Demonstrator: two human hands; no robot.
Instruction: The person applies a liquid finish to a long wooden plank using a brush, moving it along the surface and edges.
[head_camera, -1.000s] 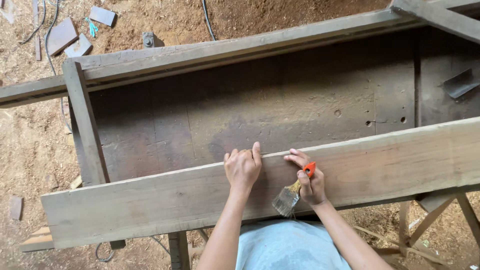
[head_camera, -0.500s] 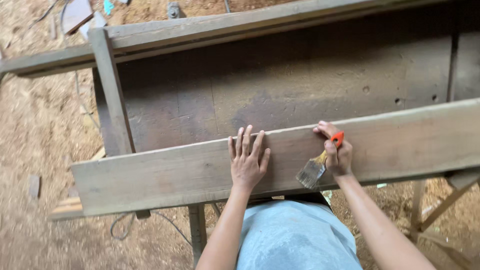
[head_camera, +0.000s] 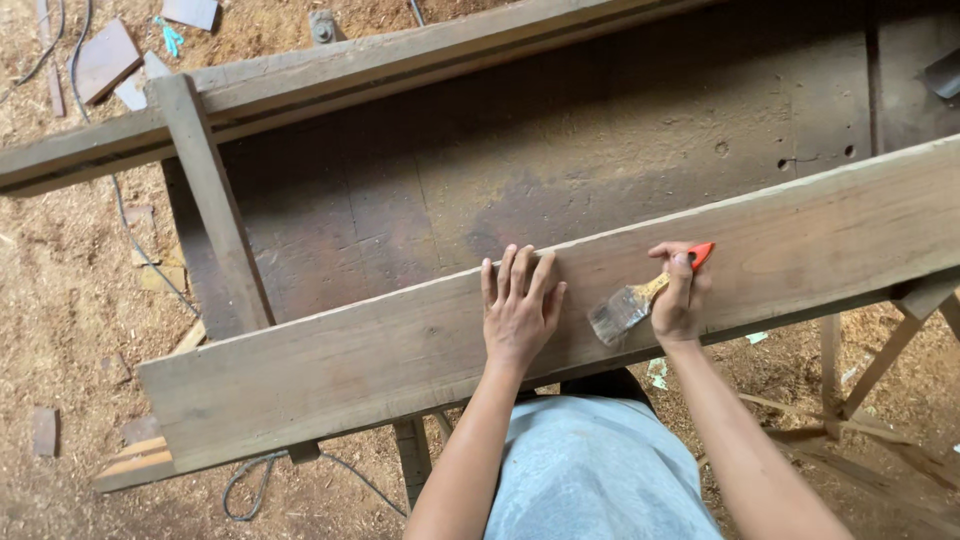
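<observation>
Dark workbench (head_camera: 560, 170), wood offcuts (head_camera: 105, 60), cable (head_camera: 130, 225), sawdust floor (head_camera: 60, 320)

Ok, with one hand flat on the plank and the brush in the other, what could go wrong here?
The plank lies tilted across the frame and overhangs at its left end, so leaning on it may tip or slide it. The left hand lies flat on rough wood, so splinters are possible. The brush in the right hand points toward that hand, so a stroke could reach the fingers.
</observation>
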